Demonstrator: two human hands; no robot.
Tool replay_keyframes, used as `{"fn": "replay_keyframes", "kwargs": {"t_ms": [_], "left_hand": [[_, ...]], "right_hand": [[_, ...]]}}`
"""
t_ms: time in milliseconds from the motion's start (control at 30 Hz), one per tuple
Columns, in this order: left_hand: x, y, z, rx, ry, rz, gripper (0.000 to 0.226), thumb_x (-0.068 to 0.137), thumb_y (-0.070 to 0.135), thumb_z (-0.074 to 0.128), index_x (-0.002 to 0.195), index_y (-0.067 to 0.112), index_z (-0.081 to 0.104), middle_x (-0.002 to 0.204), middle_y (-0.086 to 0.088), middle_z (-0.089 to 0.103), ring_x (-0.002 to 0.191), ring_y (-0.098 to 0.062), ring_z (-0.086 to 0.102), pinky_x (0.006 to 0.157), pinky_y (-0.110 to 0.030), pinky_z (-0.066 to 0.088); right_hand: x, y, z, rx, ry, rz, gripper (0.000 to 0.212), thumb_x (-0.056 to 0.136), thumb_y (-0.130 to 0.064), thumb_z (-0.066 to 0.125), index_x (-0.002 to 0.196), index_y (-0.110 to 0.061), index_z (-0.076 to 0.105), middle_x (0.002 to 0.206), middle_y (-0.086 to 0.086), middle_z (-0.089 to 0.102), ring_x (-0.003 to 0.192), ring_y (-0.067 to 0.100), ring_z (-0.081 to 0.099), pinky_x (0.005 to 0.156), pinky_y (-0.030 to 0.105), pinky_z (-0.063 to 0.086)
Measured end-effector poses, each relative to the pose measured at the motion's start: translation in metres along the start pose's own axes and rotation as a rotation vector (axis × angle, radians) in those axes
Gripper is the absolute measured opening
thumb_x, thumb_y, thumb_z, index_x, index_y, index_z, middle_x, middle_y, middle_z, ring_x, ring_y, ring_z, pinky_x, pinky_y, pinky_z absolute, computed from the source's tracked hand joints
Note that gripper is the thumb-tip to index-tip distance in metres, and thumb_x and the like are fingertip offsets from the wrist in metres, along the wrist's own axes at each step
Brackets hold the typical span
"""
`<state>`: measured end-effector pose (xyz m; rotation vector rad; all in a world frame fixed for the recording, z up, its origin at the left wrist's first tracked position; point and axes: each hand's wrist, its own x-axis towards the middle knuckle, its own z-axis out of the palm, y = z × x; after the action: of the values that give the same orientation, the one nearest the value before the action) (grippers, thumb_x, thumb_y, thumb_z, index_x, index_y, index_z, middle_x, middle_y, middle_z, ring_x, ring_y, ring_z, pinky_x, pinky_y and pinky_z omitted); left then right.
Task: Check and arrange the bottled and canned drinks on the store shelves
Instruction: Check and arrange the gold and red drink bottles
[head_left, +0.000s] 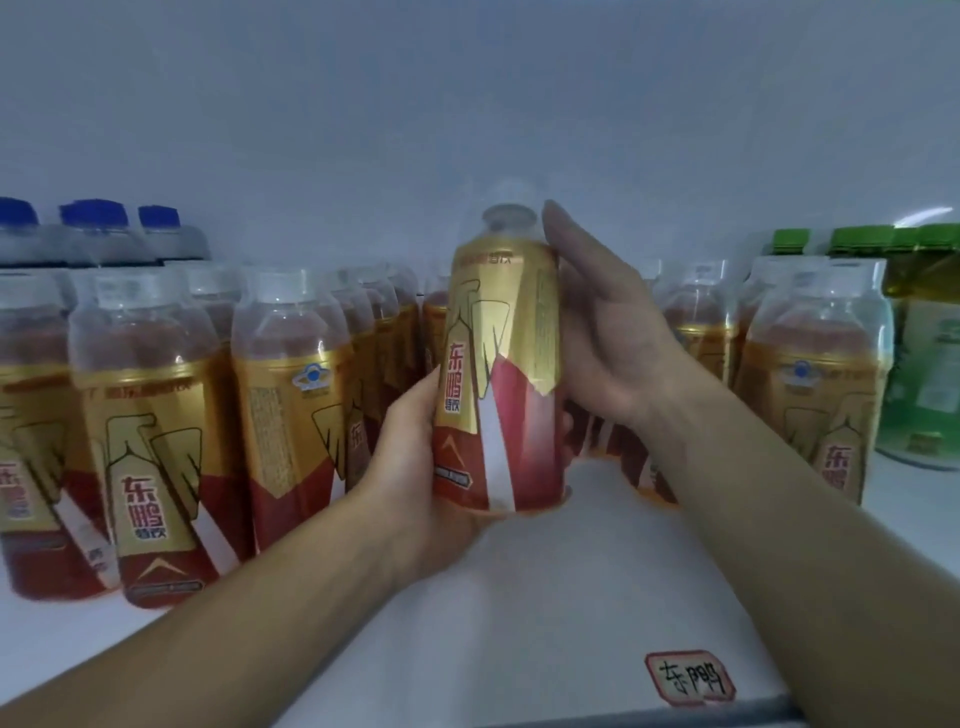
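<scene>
On a white store shelf (545, 597), your two hands hold one gold-and-red drink bottle (498, 374) upright, its long axis vertical, clear cap end up and its printed label turned toward you. Your left hand (415, 467) cups the bottle's base and lower left side, fingers curled round it; your right hand (608, 332) lies flat against its upper right side, fingers straight and reaching up to the shoulder near the cap. The bottle's base sits just above the shelf, over a bare patch at the front.

Matching gold-and-red bottles crowd both sides: a packed group (171, 415) stands to the left in several rows, and another group (810, 374) stands to the right behind your right forearm, all upright. More of the same fill the rows directly behind the held bottle, close to it. At the far left rear stand bottles with blue caps (93, 228); at the far right stand green-capped bottles (924, 332) with green labels.

A red-bordered handwritten label (690, 677) is stuck near the shelf's front edge, just left of your right forearm. Behind the rows rises a plain pale back panel (467, 104), evenly lit.
</scene>
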<state>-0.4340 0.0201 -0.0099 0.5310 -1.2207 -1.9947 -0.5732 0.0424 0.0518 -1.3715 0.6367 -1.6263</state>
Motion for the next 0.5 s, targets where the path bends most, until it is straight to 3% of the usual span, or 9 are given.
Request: {"fn": "replay_keyframes", "kwargs": {"t_ms": [67, 133, 200, 267, 333, 433, 500], "left_hand": [[-0.002, -0.001, 0.002, 0.020, -0.027, -0.043, 0.057, 0.097, 0.052, 0.039, 0.100, 0.011, 0.078, 0.094, -0.014, 0.075, 0.078, -0.030, 0.073, 0.079, -0.043, 0.056], [-0.001, -0.003, 0.006, 0.081, 0.008, 0.031, 0.054, 0.099, 0.057, 0.039, 0.116, 0.018, 0.073, 0.106, -0.009, 0.076, 0.096, -0.028, 0.073, 0.093, -0.048, 0.054], [0.000, -0.004, 0.009, 0.102, 0.009, 0.113, 0.055, 0.099, 0.062, 0.034, 0.116, 0.026, 0.072, 0.110, -0.006, 0.076, 0.103, -0.025, 0.072, 0.097, -0.048, 0.052], [0.002, -0.003, 0.009, 0.085, 0.019, 0.135, 0.054, 0.097, 0.065, 0.034, 0.112, 0.029, 0.072, 0.108, -0.006, 0.076, 0.101, -0.026, 0.073, 0.095, -0.047, 0.053], [0.004, -0.003, 0.004, 0.072, 0.024, 0.102, 0.053, 0.098, 0.063, 0.038, 0.116, 0.026, 0.072, 0.108, -0.008, 0.076, 0.099, -0.028, 0.073, 0.090, -0.046, 0.056], [0.003, -0.002, -0.001, 0.083, -0.058, -0.039, 0.060, 0.100, 0.054, 0.036, 0.100, 0.010, 0.078, 0.094, -0.020, 0.075, 0.075, -0.034, 0.073, 0.061, -0.037, 0.059], [0.002, -0.002, 0.001, 0.108, -0.088, -0.052, 0.064, 0.100, 0.057, 0.032, 0.107, 0.011, 0.076, 0.100, -0.019, 0.075, 0.081, -0.034, 0.074, 0.066, -0.038, 0.061]], "right_hand": [[0.000, 0.000, -0.001, -0.014, 0.029, -0.006, 0.035, 0.091, -0.045, 0.060, 0.108, -0.016, 0.068, 0.101, 0.012, 0.066, 0.091, 0.027, 0.063, 0.088, 0.042, 0.052], [-0.002, -0.001, 0.003, -0.046, 0.075, -0.028, 0.032, 0.091, -0.045, 0.064, 0.102, -0.016, 0.072, 0.094, 0.011, 0.068, 0.084, 0.025, 0.065, 0.084, 0.040, 0.054], [-0.003, 0.000, 0.005, -0.148, 0.167, -0.105, 0.030, 0.092, -0.041, 0.067, 0.100, -0.012, 0.069, 0.085, 0.006, 0.069, 0.076, 0.020, 0.067, 0.075, 0.036, 0.056], [-0.001, 0.001, 0.005, -0.247, 0.227, -0.160, 0.037, 0.088, -0.040, 0.071, 0.106, -0.008, 0.064, 0.087, 0.005, 0.069, 0.078, 0.017, 0.068, 0.074, 0.036, 0.056], [0.001, 0.003, 0.004, -0.208, 0.185, -0.089, 0.055, 0.084, -0.043, 0.071, 0.119, -0.003, 0.059, 0.098, 0.010, 0.068, 0.084, 0.020, 0.069, 0.079, 0.038, 0.057], [-0.001, 0.000, 0.002, -0.102, 0.096, 0.066, 0.062, 0.079, -0.047, 0.072, 0.119, -0.002, 0.063, 0.104, 0.017, 0.067, 0.084, 0.024, 0.069, 0.080, 0.038, 0.060], [-0.002, -0.002, 0.003, -0.092, 0.135, 0.087, 0.074, 0.077, -0.047, 0.073, 0.128, 0.005, 0.060, 0.094, 0.015, 0.069, 0.075, 0.022, 0.070, 0.072, 0.034, 0.060]]}}
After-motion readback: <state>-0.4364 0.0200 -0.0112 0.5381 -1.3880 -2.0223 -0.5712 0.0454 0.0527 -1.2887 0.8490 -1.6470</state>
